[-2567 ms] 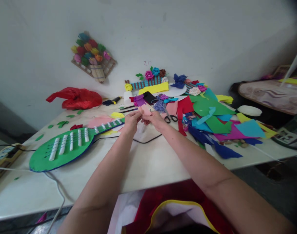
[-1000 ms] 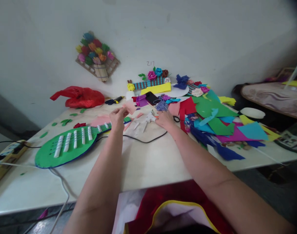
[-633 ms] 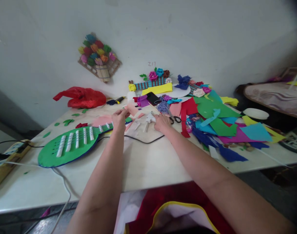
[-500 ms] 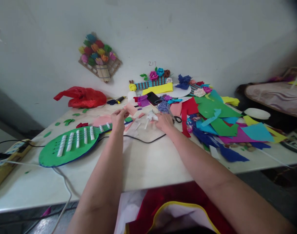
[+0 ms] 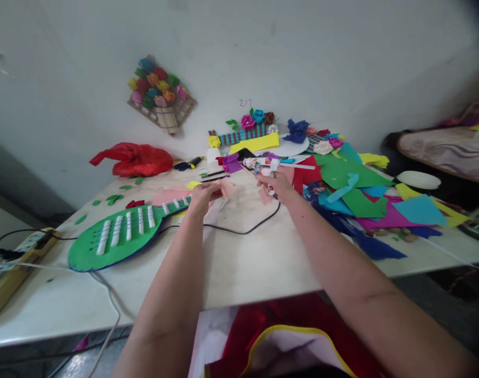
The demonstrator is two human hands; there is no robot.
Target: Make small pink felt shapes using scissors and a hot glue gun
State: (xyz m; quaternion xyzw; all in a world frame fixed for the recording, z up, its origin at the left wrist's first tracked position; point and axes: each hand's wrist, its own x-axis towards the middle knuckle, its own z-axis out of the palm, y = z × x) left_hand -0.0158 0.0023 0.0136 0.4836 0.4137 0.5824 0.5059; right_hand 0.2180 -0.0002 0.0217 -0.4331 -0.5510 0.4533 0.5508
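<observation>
Left hand [image 5: 204, 198] pinching pink paper [image 5: 227, 187] over counter [image 5: 239, 268], just beside neck of green guitar-shaped piece [image 5: 122, 236]. Right hand [image 5: 277, 185] wrapped around white glue gun [image 5: 275, 165], apart from paper. Best, likely: light pinch at paper's edge, hot tip off skin, black cord [image 5: 247, 231] slack. Paper pale, thin-looking, slightly creased; white stick [image 5: 300, 167] juts out past gun.

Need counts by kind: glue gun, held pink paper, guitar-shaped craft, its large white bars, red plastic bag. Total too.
Glue gun, right hand: 1
Pink paper piece, left hand: 1
Guitar-shaped craft: 1
Large white bars on its body: 5
Red plastic bag: 1
Total: 9
</observation>
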